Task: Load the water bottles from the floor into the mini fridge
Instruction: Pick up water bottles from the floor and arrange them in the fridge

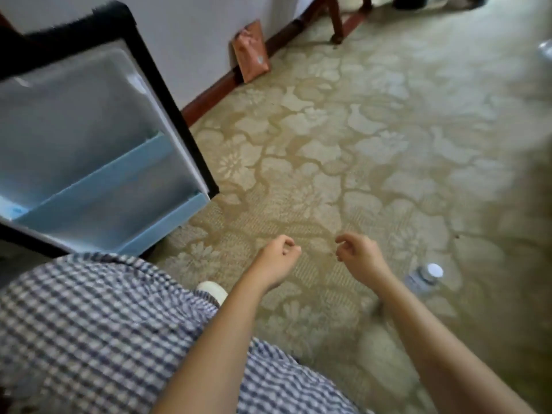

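Observation:
A clear water bottle (pixel 425 277) with a white cap stands upright on the patterned carpet, at the lower right. My right hand (pixel 357 249) hovers left of it with loosely curled fingers and holds nothing. My left hand (pixel 276 258) hangs beside it, also loosely curled and empty. The mini fridge door (pixel 98 138) stands wide at the left, showing its pale blue shelves with no bottles on them. The fridge's inside is out of view. Another clear object (pixel 546 50), blurred, lies at the far right edge.
A brown paper bag (pixel 251 52) leans on the white wall by the dark skirting. Wooden furniture legs (pixel 337 19) stand at the top. My checked clothing (pixel 104 324) and a white shoe tip (pixel 212 289) fill the lower left.

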